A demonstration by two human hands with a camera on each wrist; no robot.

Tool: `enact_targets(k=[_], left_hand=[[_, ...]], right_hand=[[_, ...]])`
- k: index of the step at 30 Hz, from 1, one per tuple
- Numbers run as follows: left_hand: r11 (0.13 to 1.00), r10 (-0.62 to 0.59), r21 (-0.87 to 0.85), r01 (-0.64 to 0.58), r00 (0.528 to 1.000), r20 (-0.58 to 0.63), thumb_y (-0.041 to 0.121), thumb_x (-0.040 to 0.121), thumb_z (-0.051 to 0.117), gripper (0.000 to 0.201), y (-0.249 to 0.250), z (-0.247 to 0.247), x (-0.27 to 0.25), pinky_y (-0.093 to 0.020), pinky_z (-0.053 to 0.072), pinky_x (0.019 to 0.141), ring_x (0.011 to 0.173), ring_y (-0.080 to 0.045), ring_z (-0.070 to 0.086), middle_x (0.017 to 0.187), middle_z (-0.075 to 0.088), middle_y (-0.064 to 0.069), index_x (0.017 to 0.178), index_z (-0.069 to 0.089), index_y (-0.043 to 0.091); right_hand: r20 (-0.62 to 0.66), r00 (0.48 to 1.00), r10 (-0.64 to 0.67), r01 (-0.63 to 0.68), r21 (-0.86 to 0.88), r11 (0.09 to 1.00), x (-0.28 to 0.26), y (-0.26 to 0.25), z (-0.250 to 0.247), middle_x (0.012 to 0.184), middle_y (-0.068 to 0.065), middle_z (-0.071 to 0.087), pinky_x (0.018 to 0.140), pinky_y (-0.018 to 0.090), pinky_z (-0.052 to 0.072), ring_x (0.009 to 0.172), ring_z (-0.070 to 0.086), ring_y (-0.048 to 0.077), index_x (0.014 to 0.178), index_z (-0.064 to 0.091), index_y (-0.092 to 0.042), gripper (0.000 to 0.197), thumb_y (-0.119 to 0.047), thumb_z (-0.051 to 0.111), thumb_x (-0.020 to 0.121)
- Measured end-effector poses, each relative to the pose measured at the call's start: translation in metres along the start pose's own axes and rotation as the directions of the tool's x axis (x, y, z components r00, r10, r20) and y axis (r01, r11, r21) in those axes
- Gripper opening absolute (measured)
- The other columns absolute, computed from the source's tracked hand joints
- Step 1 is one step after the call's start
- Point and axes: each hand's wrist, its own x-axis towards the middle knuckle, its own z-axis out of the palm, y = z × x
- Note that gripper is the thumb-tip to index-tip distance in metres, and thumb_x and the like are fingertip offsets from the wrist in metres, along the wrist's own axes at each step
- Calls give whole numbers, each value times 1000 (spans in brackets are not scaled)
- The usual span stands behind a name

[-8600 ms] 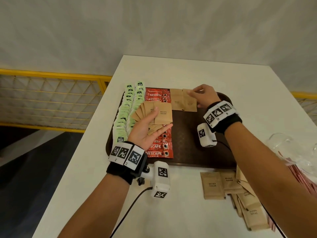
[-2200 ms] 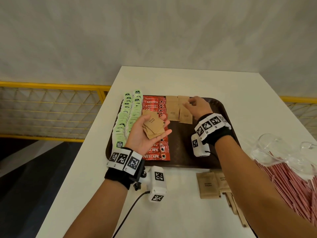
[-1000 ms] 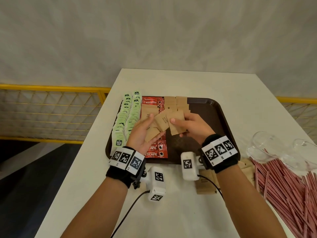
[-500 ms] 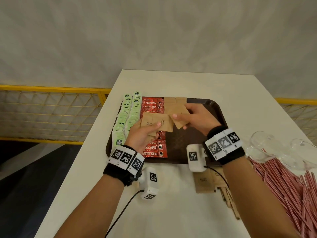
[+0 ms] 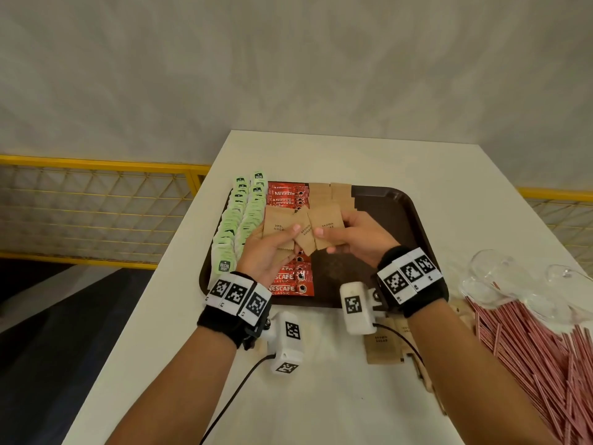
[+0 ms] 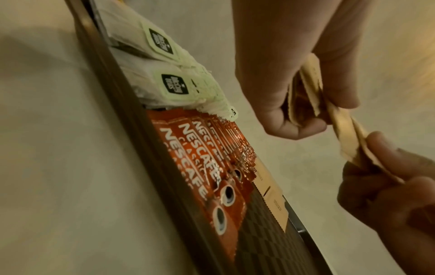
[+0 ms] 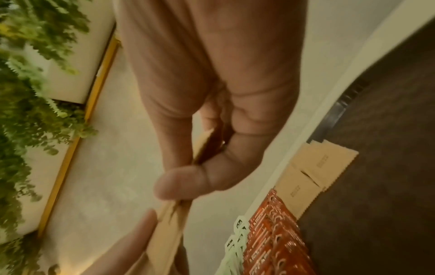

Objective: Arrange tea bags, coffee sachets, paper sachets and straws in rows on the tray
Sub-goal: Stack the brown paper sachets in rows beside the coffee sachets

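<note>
tea bags [image 5: 237,220] and coffee sachets [image 5: 290,281] rowed on tray [image 5: 401,220] left side; paper sachets [image 5: 330,195] barely started at far edge. left hand [image 5: 269,248] gripping sachet stack [image 5: 277,224], right hand [image 5: 359,236] pinching one above tray. straws [image 5: 545,348] untouched right of tray.

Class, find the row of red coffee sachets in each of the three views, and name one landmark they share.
Head: red coffee sachets left of centre on the tray, partly behind the left hand.
Left wrist: centre, running diagonally.
Right wrist: bottom right corner.
Shared landmark: green tea bags bordering them.
</note>
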Motion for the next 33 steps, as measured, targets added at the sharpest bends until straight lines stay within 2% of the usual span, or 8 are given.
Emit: enact_targets(k=[6, 11, 15, 21, 24, 27, 30, 33], left_hand=[[992, -14, 124, 15, 1000, -6, -4, 79, 67, 19, -3, 0, 2, -28, 47, 62, 72, -19, 63, 86, 69, -9, 94, 62, 8], [999, -13, 52, 16, 998, -58, 13, 87, 63, 11, -2, 5, 8, -24, 51, 60, 74, -13, 63, 86, 69, -5, 98, 63, 10], [999, -35, -43, 31, 995, -91, 24, 93, 56, 17, -2, -1, 10, -26, 50, 65, 69, -13, 60, 76, 65, -6, 93, 63, 9], [990, -76, -128, 64, 993, -91, 24, 94, 54, 19, 0, -8, 10, -25, 52, 61, 70, -14, 61, 82, 64, -7, 100, 61, 8], [988, -82, -140, 68, 992, -92, 22, 94, 55, 18, 4, -10, 11, -24, 54, 58, 72, -13, 62, 85, 65, -7, 105, 60, 9], [986, -80, -156, 65, 993, -92, 21, 93, 56, 23, 6, -13, 12, -25, 55, 58, 73, -13, 63, 87, 66, -7, 112, 59, 9], [984, -87, -160, 73, 993, -84, 21, 93, 56, 19, 6, -15, 13, -24, 55, 57, 73, -13, 63, 86, 65, -6, 108, 59, 10], [985, -95, -153, 83, 993, -70, 22, 92, 57, 19, 5, -14, 13, -24, 55, 57, 72, -12, 63, 86, 65, -5, 107, 60, 10]], right_hand=[[20, 998, 54, -48, -224, 973, 3, 6, -3, 103, 9, 67, 55, 18, 46, 81, 59, 16, 108, 63, -12, 21, -19, 63, 88], [-106, 990, 96, -101, -42, 994, 11, 1, -19, 98, 8, 68, 53, 18, 46, 82, 62, 18, 107, 63, -5, 22, -13, 64, 86], [-383, 895, 230, -207, 100, 973, 34, 5, -48, 103, 12, 66, 57, 24, 49, 86, 61, 24, 115, 60, 0, 35, -9, 69, 83], [-421, 825, 377, -400, 36, 916, 70, 10, -44, 111, 13, 64, 56, 27, 51, 93, 62, 25, 118, 59, -1, 42, -8, 73, 79], [-461, 811, 360, -405, 1, 914, 81, 10, -37, 110, 15, 64, 66, 34, 57, 76, 63, 23, 129, 50, 0, 58, -8, 75, 77], [-494, 807, 323, -392, -40, 919, 84, 10, -32, 83, 8, 57, 88, 45, 53, 70, 59, 21, 131, 45, 2, 64, -6, 76, 75], [-487, 827, 280, -392, -145, 908, 91, 17, -35, 102, 11, 64, 91, 45, 52, 93, 63, 26, 127, 49, 0, 71, -13, 83, 66], [-488, 830, 270, -370, -119, 921, 93, 21, -39, 114, 14, 65, 82, 42, 56, 90, 68, 27, 124, 54, -2, 57, -11, 78, 74]])
